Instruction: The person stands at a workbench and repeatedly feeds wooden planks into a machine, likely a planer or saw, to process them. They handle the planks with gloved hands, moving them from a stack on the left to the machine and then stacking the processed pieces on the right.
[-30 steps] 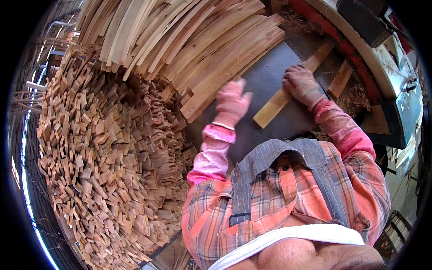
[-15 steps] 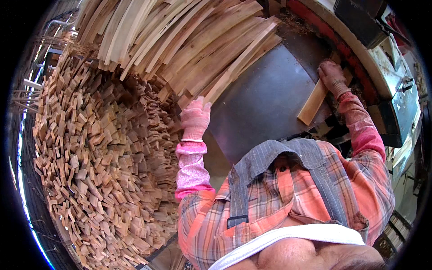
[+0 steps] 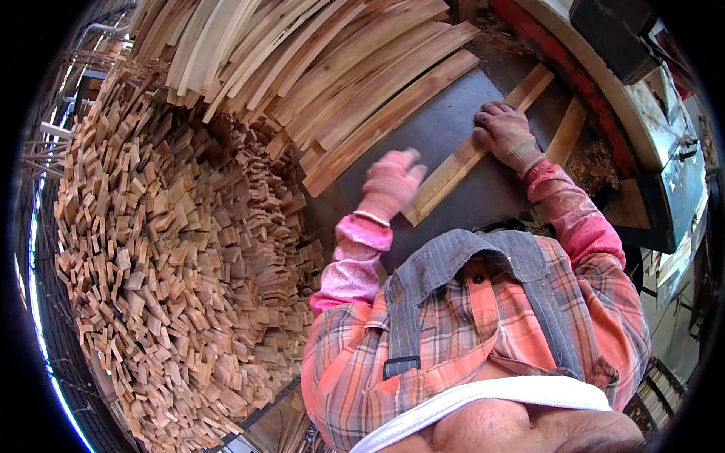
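Observation:
My right hand [image 3: 507, 134], in a worn pinkish glove, curls its fingers over a long wooden slat [image 3: 445, 177]. That slat lies slantwise on the dark metal table [image 3: 483, 198], its near end toward me. My left hand [image 3: 393, 183], in a pink glove, is just left of the slat's near end. Motion smears its fingers, so I cannot make out whether they touch the wood. Beyond it, several slats [image 3: 393, 124] lie side by side in a row at the table's far left.
Another slat [image 3: 568, 130] lies right of my right hand, by the red machine edge [image 3: 604, 113] and some wood shavings [image 3: 593, 162]. A tall stack of cut wood pieces [image 3: 174, 257] fills the left side. A dark machine block [image 3: 610, 34] stands at the upper right.
My right hand has moved left across the table with the slat. My left hand has left the end of the row of slats and moved right toward the held slat. Another slat now shows at right.

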A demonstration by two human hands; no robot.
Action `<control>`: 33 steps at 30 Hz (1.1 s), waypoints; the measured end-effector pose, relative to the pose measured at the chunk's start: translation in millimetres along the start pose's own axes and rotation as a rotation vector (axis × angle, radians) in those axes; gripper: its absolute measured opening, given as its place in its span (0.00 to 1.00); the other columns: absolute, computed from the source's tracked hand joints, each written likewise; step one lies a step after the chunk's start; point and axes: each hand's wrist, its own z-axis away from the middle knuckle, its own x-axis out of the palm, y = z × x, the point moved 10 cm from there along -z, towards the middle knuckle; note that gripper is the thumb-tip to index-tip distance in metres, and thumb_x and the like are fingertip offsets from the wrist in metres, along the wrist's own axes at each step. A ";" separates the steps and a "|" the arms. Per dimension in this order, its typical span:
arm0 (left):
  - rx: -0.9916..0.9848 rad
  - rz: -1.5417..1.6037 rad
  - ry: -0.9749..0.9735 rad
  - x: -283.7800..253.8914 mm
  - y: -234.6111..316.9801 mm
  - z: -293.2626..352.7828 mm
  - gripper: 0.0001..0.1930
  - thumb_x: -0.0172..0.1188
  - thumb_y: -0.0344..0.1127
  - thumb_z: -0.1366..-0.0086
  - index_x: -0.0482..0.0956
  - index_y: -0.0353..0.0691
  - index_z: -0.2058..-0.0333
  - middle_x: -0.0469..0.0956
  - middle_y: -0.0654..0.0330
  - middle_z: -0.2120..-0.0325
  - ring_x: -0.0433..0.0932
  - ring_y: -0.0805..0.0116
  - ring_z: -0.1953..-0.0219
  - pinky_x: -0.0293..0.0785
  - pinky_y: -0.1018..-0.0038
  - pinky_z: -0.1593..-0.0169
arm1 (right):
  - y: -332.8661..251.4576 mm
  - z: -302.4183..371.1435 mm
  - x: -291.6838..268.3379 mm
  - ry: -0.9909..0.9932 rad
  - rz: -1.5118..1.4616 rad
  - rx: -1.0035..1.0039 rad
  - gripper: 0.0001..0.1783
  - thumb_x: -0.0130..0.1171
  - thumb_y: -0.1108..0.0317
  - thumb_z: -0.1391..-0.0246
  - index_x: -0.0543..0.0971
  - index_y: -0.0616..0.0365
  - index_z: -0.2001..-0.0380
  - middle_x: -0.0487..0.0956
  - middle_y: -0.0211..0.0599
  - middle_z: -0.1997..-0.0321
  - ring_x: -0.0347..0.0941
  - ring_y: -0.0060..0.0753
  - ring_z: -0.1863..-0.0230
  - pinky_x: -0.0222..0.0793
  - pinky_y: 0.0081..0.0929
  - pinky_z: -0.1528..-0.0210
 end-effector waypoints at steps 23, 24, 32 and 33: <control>-0.172 -0.132 -0.072 -25.2 -84.5 62.2 0.34 0.63 0.53 0.34 0.70 0.43 0.34 0.80 0.43 0.48 0.80 0.43 0.47 0.75 0.53 0.41 | 20.5 -1.0 -20.0 0.126 -0.062 -0.064 0.18 0.62 0.58 0.41 0.83 0.55 0.52 0.82 0.41 0.48 0.75 0.50 0.41 0.72 0.47 0.40; -0.149 -0.082 0.026 -32.0 -85.0 63.8 0.27 0.63 0.51 0.33 0.78 0.42 0.40 0.82 0.46 0.50 0.81 0.44 0.48 0.76 0.55 0.42 | -2.1 -6.9 -20.1 0.077 -0.087 -0.089 0.17 0.64 0.60 0.43 0.83 0.55 0.53 0.82 0.41 0.46 0.75 0.49 0.40 0.72 0.45 0.40; -0.102 0.341 0.067 -10.7 -86.0 70.0 0.16 0.64 0.46 0.32 0.86 0.39 0.56 0.85 0.46 0.66 0.86 0.52 0.62 0.79 0.64 0.55 | -98.0 -19.3 -21.9 0.122 -0.189 -0.220 0.20 0.66 0.62 0.49 0.81 0.51 0.51 0.80 0.36 0.42 0.74 0.45 0.38 0.73 0.45 0.41; -0.117 0.399 0.031 -1.9 -84.4 70.6 0.16 0.64 0.46 0.32 0.86 0.39 0.56 0.85 0.46 0.66 0.86 0.53 0.62 0.79 0.65 0.55 | -103.7 -19.5 -24.2 0.156 -0.183 -0.240 0.19 0.66 0.61 0.48 0.81 0.51 0.52 0.80 0.36 0.43 0.74 0.45 0.38 0.73 0.45 0.41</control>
